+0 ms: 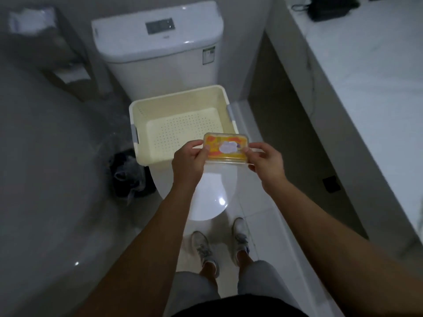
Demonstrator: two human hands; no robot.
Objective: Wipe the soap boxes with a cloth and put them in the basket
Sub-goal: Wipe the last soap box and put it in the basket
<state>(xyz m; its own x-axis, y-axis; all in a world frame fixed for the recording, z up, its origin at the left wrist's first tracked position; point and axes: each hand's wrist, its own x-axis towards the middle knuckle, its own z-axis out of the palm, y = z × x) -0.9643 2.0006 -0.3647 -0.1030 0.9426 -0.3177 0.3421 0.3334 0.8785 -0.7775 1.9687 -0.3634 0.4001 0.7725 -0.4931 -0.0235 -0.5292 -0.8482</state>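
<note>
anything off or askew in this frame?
The basket sits skewed on the closed toilet lid, its left end overhanging the side above a dark bin. No cloth is in view. Both hands, left hand and right hand, pinch the soap box at the basket's near rim. Nothing spilled.

Soap box (225,148) label too blurred to read, its ends hidden under fingers (248,152), dark object (329,9) cut off at surface's far edge
</note>
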